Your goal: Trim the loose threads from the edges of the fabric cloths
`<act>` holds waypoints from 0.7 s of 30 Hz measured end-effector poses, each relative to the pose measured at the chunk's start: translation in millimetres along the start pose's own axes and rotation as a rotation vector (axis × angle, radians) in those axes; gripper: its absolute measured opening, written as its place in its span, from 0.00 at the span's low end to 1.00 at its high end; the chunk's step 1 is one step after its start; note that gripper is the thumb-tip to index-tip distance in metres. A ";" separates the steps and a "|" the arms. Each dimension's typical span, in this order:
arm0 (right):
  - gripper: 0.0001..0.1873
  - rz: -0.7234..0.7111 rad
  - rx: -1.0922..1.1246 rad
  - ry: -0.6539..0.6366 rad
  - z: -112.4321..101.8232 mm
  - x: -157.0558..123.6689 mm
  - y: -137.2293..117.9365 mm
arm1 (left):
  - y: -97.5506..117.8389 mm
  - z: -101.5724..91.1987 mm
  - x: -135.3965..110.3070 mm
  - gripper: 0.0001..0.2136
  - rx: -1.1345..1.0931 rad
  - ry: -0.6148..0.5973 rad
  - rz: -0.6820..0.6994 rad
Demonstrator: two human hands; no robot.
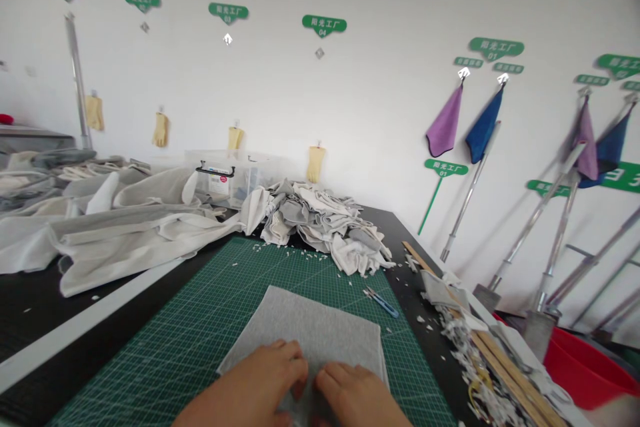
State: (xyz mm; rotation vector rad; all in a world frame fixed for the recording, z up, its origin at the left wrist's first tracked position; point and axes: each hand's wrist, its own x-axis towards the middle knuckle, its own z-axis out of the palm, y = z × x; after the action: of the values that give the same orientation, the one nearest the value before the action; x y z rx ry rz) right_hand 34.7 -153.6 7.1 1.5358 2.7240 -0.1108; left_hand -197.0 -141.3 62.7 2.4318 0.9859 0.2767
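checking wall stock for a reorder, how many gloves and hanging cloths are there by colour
yellow gloves: 4
purple cloths: 2
blue cloths: 2
total: 8

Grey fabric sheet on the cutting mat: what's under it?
The grey fabric sheet lies on the green cutting mat, its grid showing around it. The left hand and right hand rest on top. What lies directly beneath is covered and cannot be seen.
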 end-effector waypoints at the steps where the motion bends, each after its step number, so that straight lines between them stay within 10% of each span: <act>1: 0.17 -0.005 -0.006 0.011 2.0 0.6 0.1 | -0.4 1.2 0.3 0.14 0.000 0.010 0.003; 21: 0.17 0.129 0.039 -0.112 -39.4 -5.3 -15.5 | -13.2 4.7 -2.9 0.05 0.009 0.097 -0.038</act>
State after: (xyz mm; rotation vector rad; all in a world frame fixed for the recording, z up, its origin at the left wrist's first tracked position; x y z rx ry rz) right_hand 25.2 -163.4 47.4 1.6558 2.5454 -0.2415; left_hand -205.2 -136.9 51.9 2.4246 1.0761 0.3810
